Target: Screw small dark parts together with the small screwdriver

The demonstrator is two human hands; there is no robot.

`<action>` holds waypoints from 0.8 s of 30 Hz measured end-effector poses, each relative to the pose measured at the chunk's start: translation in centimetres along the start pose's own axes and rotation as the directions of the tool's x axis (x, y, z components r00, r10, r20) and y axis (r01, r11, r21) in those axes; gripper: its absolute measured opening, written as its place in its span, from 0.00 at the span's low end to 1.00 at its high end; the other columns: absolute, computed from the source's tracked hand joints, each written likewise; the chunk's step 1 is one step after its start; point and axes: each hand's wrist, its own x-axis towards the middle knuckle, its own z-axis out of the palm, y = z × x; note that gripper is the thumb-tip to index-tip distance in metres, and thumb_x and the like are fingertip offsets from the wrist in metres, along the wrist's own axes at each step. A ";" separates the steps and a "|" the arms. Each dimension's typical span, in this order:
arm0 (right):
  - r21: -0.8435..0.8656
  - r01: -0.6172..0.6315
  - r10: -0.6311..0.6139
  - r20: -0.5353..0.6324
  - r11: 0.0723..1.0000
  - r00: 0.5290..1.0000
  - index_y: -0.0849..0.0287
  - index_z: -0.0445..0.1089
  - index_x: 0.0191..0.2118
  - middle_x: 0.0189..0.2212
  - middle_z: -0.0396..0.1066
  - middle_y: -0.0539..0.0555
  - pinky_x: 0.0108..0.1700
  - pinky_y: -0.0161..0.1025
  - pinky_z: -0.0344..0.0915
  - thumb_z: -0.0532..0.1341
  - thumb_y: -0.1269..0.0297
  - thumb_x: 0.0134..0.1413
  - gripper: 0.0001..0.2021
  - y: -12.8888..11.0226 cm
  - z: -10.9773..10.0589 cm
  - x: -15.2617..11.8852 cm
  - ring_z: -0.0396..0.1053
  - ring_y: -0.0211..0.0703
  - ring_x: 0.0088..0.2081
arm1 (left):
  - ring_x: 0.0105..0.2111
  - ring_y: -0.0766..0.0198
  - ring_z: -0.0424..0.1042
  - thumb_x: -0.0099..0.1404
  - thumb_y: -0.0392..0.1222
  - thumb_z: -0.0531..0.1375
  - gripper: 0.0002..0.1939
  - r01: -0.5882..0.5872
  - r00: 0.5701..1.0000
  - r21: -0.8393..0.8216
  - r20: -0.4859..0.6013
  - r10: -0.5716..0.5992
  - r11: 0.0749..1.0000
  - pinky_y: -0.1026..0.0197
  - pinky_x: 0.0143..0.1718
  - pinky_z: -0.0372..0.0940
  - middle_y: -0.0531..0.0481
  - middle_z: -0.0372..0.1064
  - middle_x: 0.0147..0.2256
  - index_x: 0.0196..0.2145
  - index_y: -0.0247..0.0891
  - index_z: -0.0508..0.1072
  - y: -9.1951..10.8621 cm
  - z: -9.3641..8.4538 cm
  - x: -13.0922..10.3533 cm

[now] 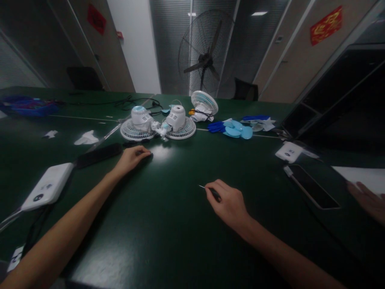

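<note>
My right hand (227,202) is closed round the dark handle of a small screwdriver (215,193), its thin metal shaft pointing left above the green table (168,224). Farther forward, my left hand (132,160) rests on the tabletop with thumb and fingers pinched together. Something small and dark shows at its fingertips, too small to name. Just beyond that hand lie two white fan heads (141,120), face down and side by side, with a white joint piece (161,127) between them. A third white fan head (204,105) stands tilted behind them.
Light blue fan blades (237,129) and blue gloves (215,127) lie at the back right. A white power bank (48,186) is at left, a phone (313,186) at right. Another person's hand (367,200) rests at the right edge. A blue basket (28,106) stands far left.
</note>
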 end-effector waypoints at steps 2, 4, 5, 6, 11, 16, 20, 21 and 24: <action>-0.010 0.004 -0.004 -0.002 1.000 1.000 0.56 0.76 0.48 0.42 0.76 0.53 0.34 0.34 0.73 0.61 0.70 0.70 0.07 0.0 0.1 0.0 0.76 0.39 0.35 | 0.44 0.51 0.80 0.71 0.60 0.62 0.19 -0.016 1.000 0.053 0.012 0.015 0.998 0.54 0.45 0.70 0.45 0.82 0.46 0.44 0.43 0.82 0.2 -0.1 -0.1; -0.012 0.006 -0.006 -0.011 1.000 1.000 0.56 0.77 0.48 0.41 0.76 0.52 0.34 0.34 0.73 0.62 0.70 0.70 0.07 0.0 0.1 0.0 0.75 0.39 0.34 | 0.44 0.50 0.80 0.72 0.60 0.61 0.20 -0.028 0.999 0.100 0.034 0.025 0.995 0.54 0.44 0.71 0.45 0.82 0.47 0.46 0.43 0.82 0.4 -0.1 -0.2; -0.010 0.004 -0.005 -0.019 1.000 1.000 0.56 0.77 0.48 0.41 0.76 0.52 0.34 0.35 0.73 0.62 0.70 0.70 0.07 0.1 0.1 0.0 0.75 0.39 0.34 | 0.45 0.50 0.80 0.73 0.60 0.61 0.20 -0.037 0.999 0.121 0.044 0.032 0.992 0.54 0.44 0.71 0.45 0.82 0.47 0.47 0.43 0.82 0.4 -0.1 -0.2; -0.005 0.002 -0.002 -0.022 1.000 1.000 0.56 0.77 0.48 0.40 0.76 0.52 0.34 0.35 0.73 0.62 0.70 0.70 0.07 0.1 0.2 0.0 0.75 0.39 0.34 | 0.45 0.50 0.80 0.73 0.59 0.60 0.20 -0.048 0.998 0.139 0.049 0.041 0.989 0.54 0.45 0.71 0.45 0.82 0.48 0.47 0.43 0.82 0.4 -0.1 -0.2; 0.020 -0.003 0.003 0.002 1.000 1.000 0.57 0.76 0.49 0.42 0.76 0.53 0.34 0.34 0.74 0.61 0.71 0.70 0.08 0.1 0.2 -0.1 0.75 0.39 0.35 | 0.47 0.49 0.79 0.73 0.57 0.59 0.20 -0.100 0.994 0.185 0.056 0.092 0.978 0.50 0.50 0.72 0.43 0.81 0.49 0.50 0.43 0.82 0.0 0.1 -0.1; 0.007 -0.008 0.008 0.004 1.000 1.000 0.56 0.77 0.48 0.42 0.77 0.53 0.34 0.34 0.74 0.60 0.70 0.71 0.08 0.0 0.0 0.0 0.76 0.39 0.35 | 0.50 0.49 0.79 0.74 0.57 0.59 0.19 -0.136 0.989 0.187 0.089 0.121 0.973 0.49 0.55 0.72 0.44 0.80 0.51 0.51 0.44 0.81 -0.2 0.0 -0.2; 0.015 0.000 0.000 0.013 1.000 1.000 0.56 0.77 0.49 0.42 0.77 0.53 0.34 0.33 0.74 0.61 0.69 0.70 0.08 0.1 0.1 0.0 0.76 0.39 0.35 | 0.51 0.49 0.78 0.74 0.57 0.58 0.19 -0.162 0.985 0.184 0.084 0.149 0.969 0.49 0.56 0.71 0.44 0.79 0.52 0.51 0.44 0.82 0.2 -0.1 -0.2; 0.016 0.002 -0.002 0.011 1.000 1.000 0.56 0.77 0.49 0.42 0.77 0.53 0.34 0.33 0.74 0.61 0.69 0.70 0.08 0.1 0.1 0.0 0.76 0.39 0.35 | 0.51 0.50 0.78 0.75 0.57 0.58 0.19 -0.173 0.984 0.187 0.079 0.160 0.967 0.49 0.56 0.71 0.44 0.79 0.52 0.51 0.44 0.82 0.2 -0.1 -0.2; 0.001 0.008 -0.008 0.004 1.000 1.000 0.56 0.77 0.48 0.42 0.77 0.53 0.34 0.33 0.74 0.61 0.70 0.70 0.08 0.1 0.1 0.0 0.76 0.39 0.35 | 0.48 0.51 0.78 0.76 0.56 0.57 0.19 -0.187 0.982 0.212 0.057 0.179 0.959 0.51 0.52 0.71 0.43 0.78 0.50 0.50 0.44 0.82 0.4 0.0 -0.2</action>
